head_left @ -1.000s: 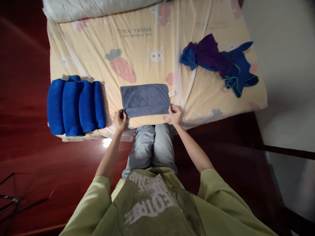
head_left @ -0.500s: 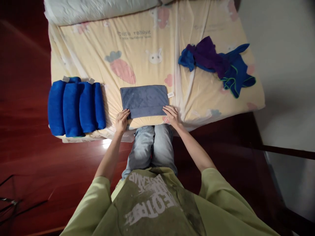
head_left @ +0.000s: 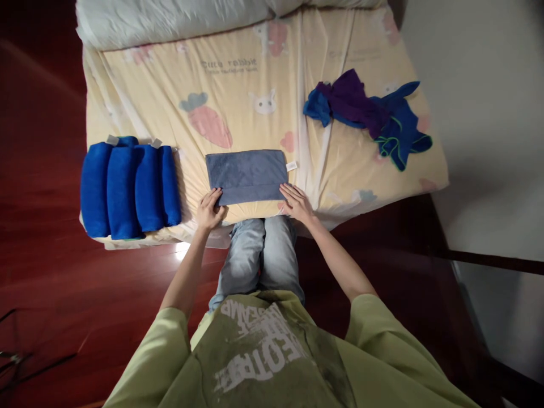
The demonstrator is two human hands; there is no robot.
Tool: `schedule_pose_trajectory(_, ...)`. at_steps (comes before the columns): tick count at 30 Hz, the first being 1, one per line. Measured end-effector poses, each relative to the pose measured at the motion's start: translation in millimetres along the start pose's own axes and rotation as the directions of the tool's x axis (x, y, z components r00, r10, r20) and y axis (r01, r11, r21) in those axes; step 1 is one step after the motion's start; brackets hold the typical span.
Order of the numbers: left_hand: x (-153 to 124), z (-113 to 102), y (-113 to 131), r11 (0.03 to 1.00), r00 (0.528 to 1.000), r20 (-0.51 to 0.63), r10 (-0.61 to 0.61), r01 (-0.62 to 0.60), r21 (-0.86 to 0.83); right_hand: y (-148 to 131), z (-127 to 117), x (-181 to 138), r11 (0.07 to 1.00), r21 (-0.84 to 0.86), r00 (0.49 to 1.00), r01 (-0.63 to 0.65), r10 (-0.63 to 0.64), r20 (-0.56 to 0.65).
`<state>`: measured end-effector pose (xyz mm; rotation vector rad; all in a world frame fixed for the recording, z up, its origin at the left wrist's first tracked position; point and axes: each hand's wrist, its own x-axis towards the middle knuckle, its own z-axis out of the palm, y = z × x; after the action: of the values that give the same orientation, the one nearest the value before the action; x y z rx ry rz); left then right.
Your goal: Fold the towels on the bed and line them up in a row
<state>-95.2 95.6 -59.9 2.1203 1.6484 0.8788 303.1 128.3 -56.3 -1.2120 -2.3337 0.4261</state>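
the folded grey towel (head_left: 247,173) lies flat at the near edge of the bed (head_left: 238,122), long axis left to right. its near corners hide under the left hand (head_left: 209,208) and right hand (head_left: 297,204), both flat and open.

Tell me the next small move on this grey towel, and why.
Probably curl the near edge of the grey towel over and start rolling it away. It lies folded flat, the left hand and right hand rest open on its near corners, and the rolled blue towels beside it suggest the same shape.
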Motion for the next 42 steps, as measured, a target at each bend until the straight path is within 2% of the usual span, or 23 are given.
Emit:
schedule_pose_trajectory(6, -0.4, 0.4, -5.5, 0.998, 0.999, -0.004, -0.044, 0.043, -0.042, 0.5, 7.6, 10.6, 0.999, 0.012, 0.997, -0.042, 0.043, -0.060)
schedule_pose_trajectory(12, -0.9, 0.8, -10.0, 0.986, 0.996, -0.064, -0.067, 0.056, -0.160, 0.2, 13.3, 16.4, 0.969, 0.208, 0.962, -0.130, 0.175, -0.212)
schedule_pose_trajectory(16, -3.5, 4.1, -11.4, 0.966, 0.976, -0.143, -0.166, 0.132, -0.222, 5.3, 21.7, 13.2, 0.930, 0.322, 0.911, -0.178, 0.280, -0.304)
schedule_pose_trajectory(19, -6.1, 7.5, -12.2, 0.943, 0.942, -0.198, -0.270, 0.218, -0.251, 10.3, 30.6, 10.4, 0.892, 0.360, 0.846, -0.275, 0.402, -0.350)
schedule_pose_trajectory(22, -6.9, 9.9, -12.0, 0.917, 0.901, -0.233, -0.366, 0.308, -0.252, 12.2, 35.3, 10.7, 0.824, 0.418, 0.784, -0.383, 0.529, -0.324)
schedule_pose_trajectory(24, -6.2, 10.5, -10.7, 0.903, 0.877, -0.260, -0.404, 0.337, -0.265, 11.4, 34.5, 12.9, 0.783, 0.452, 0.761, -0.427, 0.581, -0.287)
schedule_pose_trajectory(28, -3.6, 9.0, -5.4, 0.886, 0.851, -0.297, -0.432, 0.340, -0.314, 6.9, 27.4, 20.2, 0.767, 0.445, 0.750, -0.463, 0.606, -0.264)
schedule_pose_trajectory(35, 0.0, 4.9, 4.1, 0.888, 0.842, -0.308, -0.443, 0.365, -0.280, -1.4, 20.9, 30.7, 0.740, 0.486, 0.753, -0.465, 0.619, -0.222)
schedule_pose_trajectory(42, 2.6, 1.8, 12.0, 0.878, 0.823, -0.313, -0.474, 0.414, -0.240, -2.1, 22.9, 31.3, 0.766, 0.452, 0.757, -0.457, 0.602, -0.255)
